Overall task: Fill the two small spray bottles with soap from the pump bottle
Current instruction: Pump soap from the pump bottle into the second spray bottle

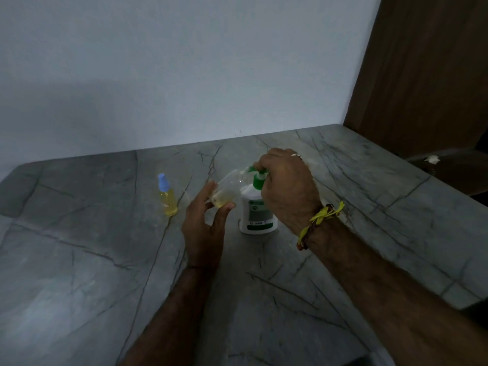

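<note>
The white pump bottle [257,211] with its green pump head [257,177] is standing upright near the middle of the grey marble counter [79,260] and serves as the reference point. The right hand [286,186] is curling down over the pump head, pressing it. The left hand [204,228], just left of the pump bottle, is holding the uncapped clear spray bottle [227,190] between thumb and fingers, tilted, with its mouth at the pump nozzle. A shallow pool of yellow soap is lying in its lower end; it is judged only partly filled. The frame is dim and blurred, so whether mouth and nozzle are touching cannot be confirmed.

Further left of the pump bottle, the second spray bottle [167,196] is standing upright, capped in blue [163,182], nearly full of yellow soap.

Handling judgement: the held bottle is likely thin, light plastic, prone to squeezing and slippery if soap runs over; grip is best kept on the lower body. The pump bottle is heavier and stable under downward pressing.

Clearance: open counter is lying in front of the pump bottle; the wall [184,62] is running behind it, and the counter's edge and a brown wooden panel [422,75] are lying to its right.
</note>
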